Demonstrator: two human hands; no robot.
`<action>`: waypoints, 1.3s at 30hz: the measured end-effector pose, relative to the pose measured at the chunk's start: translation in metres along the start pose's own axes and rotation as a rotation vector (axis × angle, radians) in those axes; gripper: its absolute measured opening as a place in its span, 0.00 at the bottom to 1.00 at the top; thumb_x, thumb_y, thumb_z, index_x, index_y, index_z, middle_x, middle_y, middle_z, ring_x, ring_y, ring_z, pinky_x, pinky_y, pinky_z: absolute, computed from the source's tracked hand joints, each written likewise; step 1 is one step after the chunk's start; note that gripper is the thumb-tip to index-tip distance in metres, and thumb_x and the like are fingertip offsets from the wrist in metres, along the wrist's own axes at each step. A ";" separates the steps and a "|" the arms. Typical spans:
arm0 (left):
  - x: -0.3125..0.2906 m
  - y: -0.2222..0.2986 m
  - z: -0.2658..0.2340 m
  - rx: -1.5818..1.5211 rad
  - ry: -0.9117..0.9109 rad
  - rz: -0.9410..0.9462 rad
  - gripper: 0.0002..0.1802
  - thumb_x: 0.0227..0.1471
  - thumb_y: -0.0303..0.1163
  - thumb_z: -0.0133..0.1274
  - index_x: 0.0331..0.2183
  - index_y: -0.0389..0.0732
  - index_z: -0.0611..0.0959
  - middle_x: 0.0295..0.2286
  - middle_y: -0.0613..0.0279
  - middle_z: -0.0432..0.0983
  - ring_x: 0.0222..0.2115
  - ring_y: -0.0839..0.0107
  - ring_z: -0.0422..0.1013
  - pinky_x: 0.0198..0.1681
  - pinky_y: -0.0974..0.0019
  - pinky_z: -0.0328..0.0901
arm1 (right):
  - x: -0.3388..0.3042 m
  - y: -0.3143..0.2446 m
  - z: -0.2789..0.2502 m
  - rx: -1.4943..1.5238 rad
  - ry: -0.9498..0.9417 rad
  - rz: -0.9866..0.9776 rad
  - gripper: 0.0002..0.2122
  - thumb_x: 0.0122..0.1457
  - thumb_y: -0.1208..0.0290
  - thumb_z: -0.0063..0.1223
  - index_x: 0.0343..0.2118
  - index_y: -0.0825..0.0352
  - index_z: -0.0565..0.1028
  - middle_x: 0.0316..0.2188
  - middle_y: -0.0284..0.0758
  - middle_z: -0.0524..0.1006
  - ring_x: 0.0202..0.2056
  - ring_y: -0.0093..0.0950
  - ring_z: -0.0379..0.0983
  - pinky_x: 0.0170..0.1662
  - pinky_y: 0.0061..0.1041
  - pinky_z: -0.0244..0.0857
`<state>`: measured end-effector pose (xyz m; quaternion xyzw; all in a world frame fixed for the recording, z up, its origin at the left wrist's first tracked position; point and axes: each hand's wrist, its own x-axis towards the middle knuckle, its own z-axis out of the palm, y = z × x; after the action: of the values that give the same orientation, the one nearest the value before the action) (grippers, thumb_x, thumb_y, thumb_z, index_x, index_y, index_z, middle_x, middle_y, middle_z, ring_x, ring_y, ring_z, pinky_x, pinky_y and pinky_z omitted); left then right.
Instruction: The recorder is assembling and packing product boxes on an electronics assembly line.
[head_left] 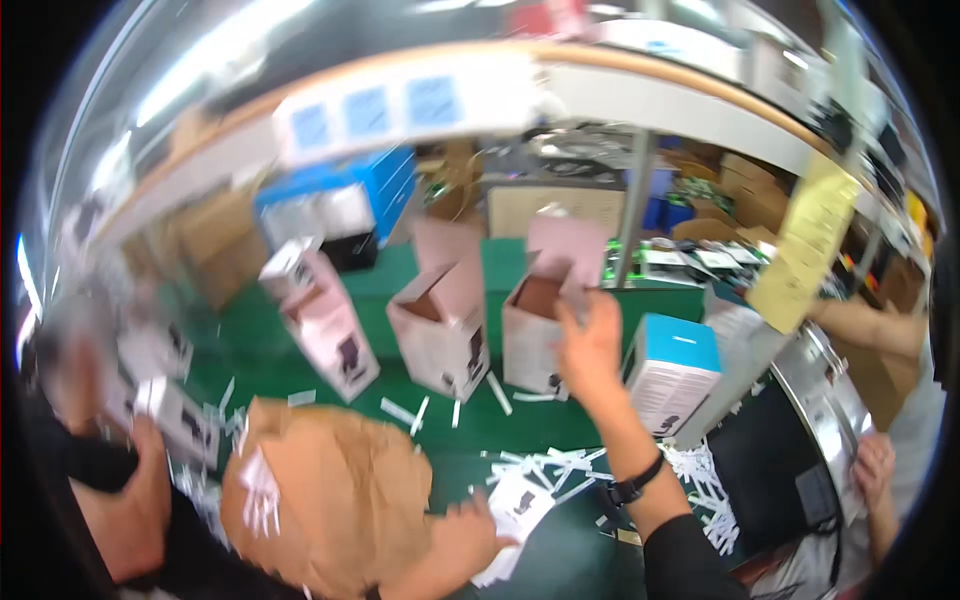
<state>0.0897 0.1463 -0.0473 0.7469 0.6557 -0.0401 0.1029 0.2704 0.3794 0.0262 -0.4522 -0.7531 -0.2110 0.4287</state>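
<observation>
My right hand (pixel 592 350) is at the right side of an open pale-pink carton (pixel 533 345), its bent fingers at the side flap. Blur hides what lies between the fingertips. Below, my left hand (pixel 468 535) grips the edge of a small stack of white printed leaflets (pixel 520 508) low over the table. Left of the first carton, a second open carton (pixel 440 335) stands upright with its lid raised. A third carton (pixel 330 335) leans further left. Beside my right forearm stands a closed white box with a blue top (pixel 678 345).
Crumpled brown paper (pixel 320 490) bulges beside my left forearm. White paper strips (pixel 550 465) litter the green table (pixel 460 440). At left a person (pixel 110 480) handles a white box (pixel 178 415); at right another person's hand (pixel 873 465) touches a metal-rimmed case (pixel 835 400). A shelf (pixel 600 85) crosses above.
</observation>
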 end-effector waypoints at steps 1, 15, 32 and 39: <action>0.004 0.002 0.002 -0.005 -0.119 0.030 0.49 0.52 0.63 0.56 0.54 0.25 0.71 0.37 0.42 0.77 0.37 0.54 0.78 0.37 0.56 0.73 | -0.007 0.018 0.024 -0.019 -0.039 0.079 0.22 0.47 0.69 0.64 0.46 0.70 0.75 0.48 0.54 0.69 0.55 0.54 0.63 0.61 0.61 0.52; 0.032 0.001 -0.094 -0.710 0.614 0.124 0.17 0.56 0.31 0.58 0.44 0.31 0.74 0.40 0.42 0.75 0.41 0.50 0.72 0.48 0.54 0.66 | -0.084 0.027 -0.001 0.349 -0.067 0.185 0.17 0.49 0.69 0.64 0.39 0.74 0.77 0.60 0.51 0.60 0.62 0.48 0.57 0.63 0.44 0.57; 0.256 0.028 -0.110 -0.458 0.926 0.150 0.35 0.48 0.26 0.54 0.56 0.21 0.66 0.52 0.26 0.67 0.54 0.32 0.64 0.62 0.47 0.56 | -0.063 0.009 -0.004 0.474 0.248 0.389 0.36 0.47 0.74 0.58 0.60 0.82 0.60 0.64 0.60 0.55 0.63 0.59 0.54 0.66 0.49 0.50; 0.269 0.010 -0.109 -0.470 0.739 0.047 0.46 0.45 0.29 0.64 0.60 0.26 0.59 0.57 0.33 0.61 0.59 0.37 0.59 0.63 0.51 0.55 | -0.058 0.010 -0.012 0.427 0.230 0.443 0.35 0.47 0.76 0.57 0.60 0.80 0.59 0.64 0.58 0.56 0.62 0.58 0.54 0.65 0.50 0.50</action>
<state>0.1282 0.4292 0.0076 0.6822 0.6225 0.3825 0.0297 0.2972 0.3464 -0.0162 -0.4781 -0.6105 0.0005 0.6315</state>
